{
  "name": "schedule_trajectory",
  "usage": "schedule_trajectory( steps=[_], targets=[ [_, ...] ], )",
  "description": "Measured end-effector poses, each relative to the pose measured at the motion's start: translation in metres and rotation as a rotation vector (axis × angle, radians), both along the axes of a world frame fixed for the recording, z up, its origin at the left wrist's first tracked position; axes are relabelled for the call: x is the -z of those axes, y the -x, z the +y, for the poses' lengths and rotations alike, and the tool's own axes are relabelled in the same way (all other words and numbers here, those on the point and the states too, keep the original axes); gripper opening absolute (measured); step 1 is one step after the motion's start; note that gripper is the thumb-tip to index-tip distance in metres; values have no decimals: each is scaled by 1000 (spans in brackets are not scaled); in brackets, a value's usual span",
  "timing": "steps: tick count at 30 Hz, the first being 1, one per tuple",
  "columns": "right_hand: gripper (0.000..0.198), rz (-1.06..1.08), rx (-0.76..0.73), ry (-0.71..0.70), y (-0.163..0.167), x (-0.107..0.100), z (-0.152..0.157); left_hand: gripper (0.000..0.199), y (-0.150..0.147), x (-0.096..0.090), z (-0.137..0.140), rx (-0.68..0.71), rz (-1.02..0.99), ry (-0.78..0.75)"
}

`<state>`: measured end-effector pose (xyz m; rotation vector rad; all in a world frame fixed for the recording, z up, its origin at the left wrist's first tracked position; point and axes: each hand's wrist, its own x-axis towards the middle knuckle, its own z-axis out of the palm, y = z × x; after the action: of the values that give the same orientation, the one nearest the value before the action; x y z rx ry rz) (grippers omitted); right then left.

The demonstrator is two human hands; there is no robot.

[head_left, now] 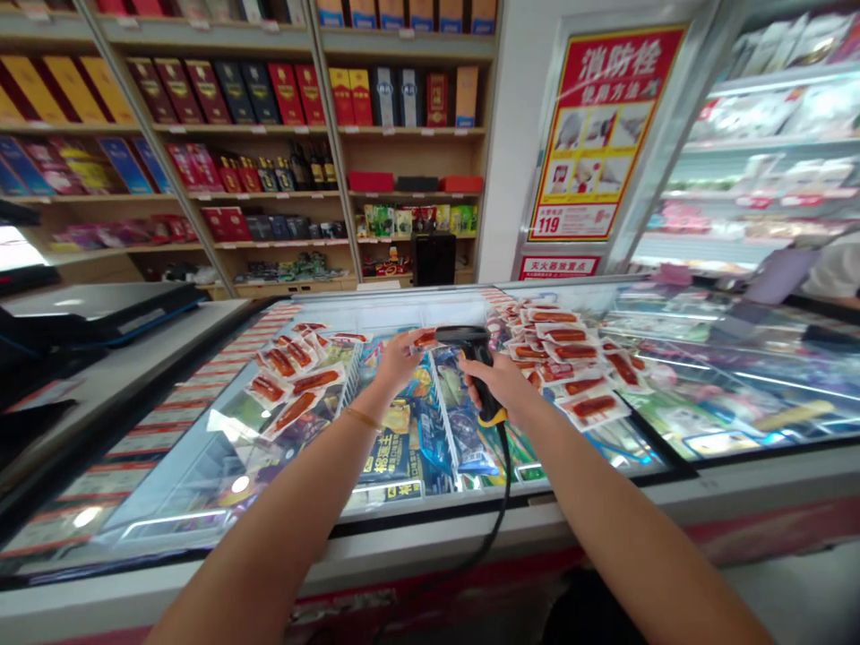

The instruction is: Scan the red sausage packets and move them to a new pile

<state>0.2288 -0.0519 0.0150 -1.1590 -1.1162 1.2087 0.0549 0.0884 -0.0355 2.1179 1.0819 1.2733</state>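
Observation:
In the head view, my right hand is wrapped around the handle of a black and yellow barcode scanner. Its black cord hangs down over the freezer's front edge. My left hand pinches a red-brown packaged sausage right in front of the scanner's head, partly hidden by fingers and scanner. Both hands are above a glass-topped chest freezer. Vacuum-packed sausages lie loosely on the glass to the left. A larger heap of similar sausage packs lies to the right.
Frozen goods in bags show under the glass. A dark counter device stands on the left. Shelves of boxed goods line the back wall beside a red fire-hydrant poster. At the far right, part of a person shows.

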Motion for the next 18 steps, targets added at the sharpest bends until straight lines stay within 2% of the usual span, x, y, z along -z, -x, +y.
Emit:
schedule_trajectory(
  steps=[4,9,14,18],
  targets=[
    [21,-29,121,-45,-45,-24,-20,55,-48,-23,-8,59,72,-69],
    [19,-48,376,-57,-116,-41,-40,58,-137,-45,-4,235,37,-123],
    [18,-39,511,-40,-155,-45,-53,55,-213,-49,-2,308,64,-130],
    [18,-39,518,-36,-162,-41,-54,54,-239,-43,-2,307,171,-87]
  ],
)
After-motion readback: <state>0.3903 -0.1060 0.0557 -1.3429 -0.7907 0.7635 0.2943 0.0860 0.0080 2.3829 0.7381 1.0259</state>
